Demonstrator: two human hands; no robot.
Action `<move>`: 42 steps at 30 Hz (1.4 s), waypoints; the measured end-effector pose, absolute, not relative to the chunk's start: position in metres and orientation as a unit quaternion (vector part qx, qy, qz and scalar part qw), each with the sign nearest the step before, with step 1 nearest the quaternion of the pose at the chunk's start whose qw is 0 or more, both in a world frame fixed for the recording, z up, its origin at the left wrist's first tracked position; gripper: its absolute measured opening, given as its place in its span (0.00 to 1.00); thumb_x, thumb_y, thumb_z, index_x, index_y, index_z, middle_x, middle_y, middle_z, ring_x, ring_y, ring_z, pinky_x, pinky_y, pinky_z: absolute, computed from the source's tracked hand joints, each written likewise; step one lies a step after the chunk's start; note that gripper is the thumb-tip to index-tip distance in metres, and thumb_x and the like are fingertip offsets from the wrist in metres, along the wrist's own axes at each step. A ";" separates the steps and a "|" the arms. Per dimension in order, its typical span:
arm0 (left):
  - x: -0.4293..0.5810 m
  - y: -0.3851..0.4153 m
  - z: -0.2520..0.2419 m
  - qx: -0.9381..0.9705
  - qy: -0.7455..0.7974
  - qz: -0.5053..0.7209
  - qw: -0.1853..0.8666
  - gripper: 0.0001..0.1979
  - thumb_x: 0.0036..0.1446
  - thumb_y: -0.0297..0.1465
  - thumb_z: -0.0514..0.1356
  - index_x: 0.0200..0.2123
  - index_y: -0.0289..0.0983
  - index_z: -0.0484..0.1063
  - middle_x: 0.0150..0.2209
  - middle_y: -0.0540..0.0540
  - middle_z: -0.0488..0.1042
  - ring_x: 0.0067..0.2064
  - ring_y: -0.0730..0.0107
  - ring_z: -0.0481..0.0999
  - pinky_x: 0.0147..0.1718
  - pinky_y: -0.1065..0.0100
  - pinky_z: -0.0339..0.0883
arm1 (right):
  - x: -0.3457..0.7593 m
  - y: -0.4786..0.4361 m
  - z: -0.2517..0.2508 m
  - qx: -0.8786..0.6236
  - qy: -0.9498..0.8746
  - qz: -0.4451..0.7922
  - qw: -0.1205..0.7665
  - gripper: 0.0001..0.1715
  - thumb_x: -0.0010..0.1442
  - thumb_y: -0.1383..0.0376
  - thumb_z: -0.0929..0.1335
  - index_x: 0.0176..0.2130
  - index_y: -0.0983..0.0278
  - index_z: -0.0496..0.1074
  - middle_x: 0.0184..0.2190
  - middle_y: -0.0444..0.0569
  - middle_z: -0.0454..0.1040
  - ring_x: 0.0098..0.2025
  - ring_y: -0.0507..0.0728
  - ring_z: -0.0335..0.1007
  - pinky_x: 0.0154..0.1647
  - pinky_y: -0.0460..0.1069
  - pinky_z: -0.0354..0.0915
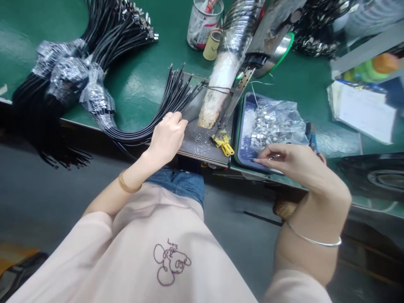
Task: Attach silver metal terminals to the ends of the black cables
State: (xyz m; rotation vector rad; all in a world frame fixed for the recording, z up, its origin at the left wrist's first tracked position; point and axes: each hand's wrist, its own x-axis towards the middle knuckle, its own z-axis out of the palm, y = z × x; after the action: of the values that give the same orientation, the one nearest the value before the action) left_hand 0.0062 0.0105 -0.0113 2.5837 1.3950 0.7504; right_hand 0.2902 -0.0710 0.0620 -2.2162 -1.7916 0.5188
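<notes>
My left hand (168, 134) is closed on a black cable at the edge of a fanned bundle of black cables (176, 90); a short cable end sticks out past its fingertips. Over the blue tray (239, 147), my right hand (293, 164) has thumb and forefinger pinched together at the front rim. Whatever is between those fingertips is too small to name. Inside the tray lies a clear plastic bag (277, 122) of small shiny metal parts. Between the hands, a yellow clip-like piece (224, 143) sits near the tip of a white, tape-wrapped tube (217, 88).
More tied cable bundles (66, 71) lie at the left over the edge of the green table (139, 92). A clear cup (203, 25) and a small cardboard roll (212, 44) stand at the back. Papers (366, 111) lie at the right. Bits of debris are scattered on the grey board (189, 145).
</notes>
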 end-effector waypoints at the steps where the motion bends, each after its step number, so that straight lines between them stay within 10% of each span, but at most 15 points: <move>1: 0.007 0.013 -0.011 0.853 0.465 0.228 0.057 0.11 0.60 0.21 0.55 0.34 0.32 0.78 0.38 0.37 0.78 0.42 0.55 0.78 0.41 0.59 0.71 | 0.290 -0.068 0.063 -0.754 -0.617 0.208 0.091 0.19 0.45 0.57 0.81 0.16 0.61 0.73 0.15 0.41 0.72 0.18 0.48 0.62 0.22 0.47 0.54; 8: -0.023 -0.018 0.001 0.809 0.464 0.286 0.218 0.06 0.50 0.21 0.58 0.30 0.35 0.73 0.24 0.52 0.70 0.26 0.72 0.69 0.30 0.69 0.62 | 0.289 -0.069 0.059 -0.740 -0.639 0.203 0.053 0.16 0.53 0.57 0.72 0.20 0.60 0.68 0.17 0.42 0.69 0.21 0.51 0.62 0.27 0.48 0.57; 16: -0.027 -0.039 0.014 0.793 0.190 0.110 0.568 0.06 0.50 0.25 0.66 0.34 0.37 0.78 0.20 0.58 0.64 0.22 0.81 0.58 0.24 0.76 0.55 | 0.268 -0.099 0.049 -0.728 -0.615 -0.071 0.295 0.08 0.53 0.60 0.69 0.25 0.59 0.70 0.28 0.47 0.79 0.26 0.55 0.74 0.29 0.51 0.69; 20: 0.003 -0.039 0.011 0.709 0.155 0.145 0.672 0.04 0.55 0.26 0.63 0.29 0.35 0.78 0.20 0.54 0.69 0.22 0.79 0.62 0.23 0.76 0.57 | 0.235 -0.108 0.043 -0.651 -0.585 -0.014 0.484 0.09 0.53 0.67 0.75 0.26 0.60 0.71 0.27 0.46 0.78 0.28 0.56 0.78 0.28 0.50 0.73; 26: 0.029 -0.042 -0.001 0.541 0.359 0.376 0.661 0.03 0.55 0.28 0.62 0.32 0.34 0.73 0.21 0.52 0.71 0.23 0.77 0.71 0.24 0.76 0.65 | 0.186 -0.111 0.013 -0.612 -0.593 0.081 0.518 0.06 0.59 0.69 0.74 0.32 0.60 0.74 0.33 0.45 0.79 0.35 0.55 0.80 0.33 0.50 0.78; 42: 0.029 -0.043 0.002 0.548 0.372 0.370 0.651 0.04 0.54 0.28 0.62 0.30 0.33 0.76 0.21 0.50 0.73 0.23 0.78 0.71 0.23 0.76 0.64 | 0.168 -0.103 -0.007 -0.541 -0.615 0.056 0.571 0.09 0.62 0.72 0.71 0.40 0.57 0.76 0.37 0.44 0.81 0.38 0.55 0.81 0.39 0.52 0.78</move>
State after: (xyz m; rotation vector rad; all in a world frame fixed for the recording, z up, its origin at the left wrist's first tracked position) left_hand 0.0288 -0.0433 0.0018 1.2451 0.8449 0.8395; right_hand 0.1683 -0.1028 -0.0069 -1.2699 -1.4421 0.1323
